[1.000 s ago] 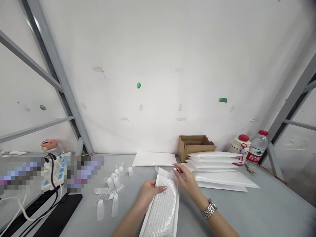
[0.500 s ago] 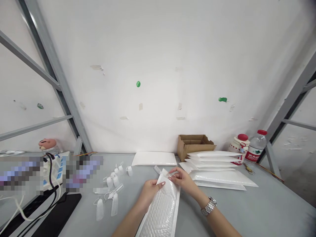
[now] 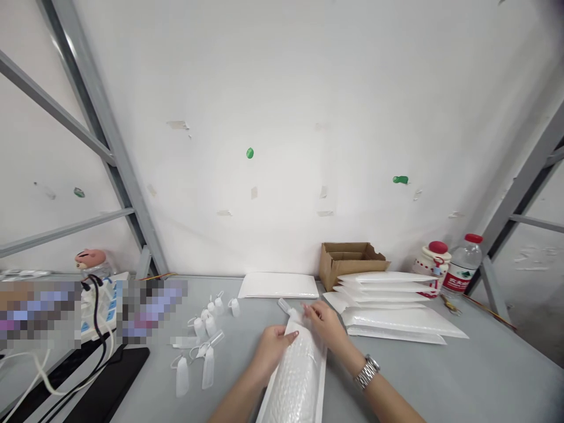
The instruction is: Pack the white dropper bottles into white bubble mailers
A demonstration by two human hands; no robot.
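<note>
Bubble mailer (image 3: 296, 376) gripped at its far open end by left hand (image 3: 274, 345), small clear pouch (image 3: 288, 308) pinched there by right hand (image 3: 324, 321), grey table (image 3: 440, 376) beneath

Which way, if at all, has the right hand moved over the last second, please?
Yes: the right hand slid slightly left, away from the cardboard box, onto the bubble mailer's top end.

White wall (image 3: 286, 106), grey steel frame (image 3: 110, 147), grey table (image 3: 484, 376).

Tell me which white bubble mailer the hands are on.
The bubble mailer nearest the camera, held at its far end by left hand and right hand. The flat mailer by the wall and the stack lie untouched.
</note>
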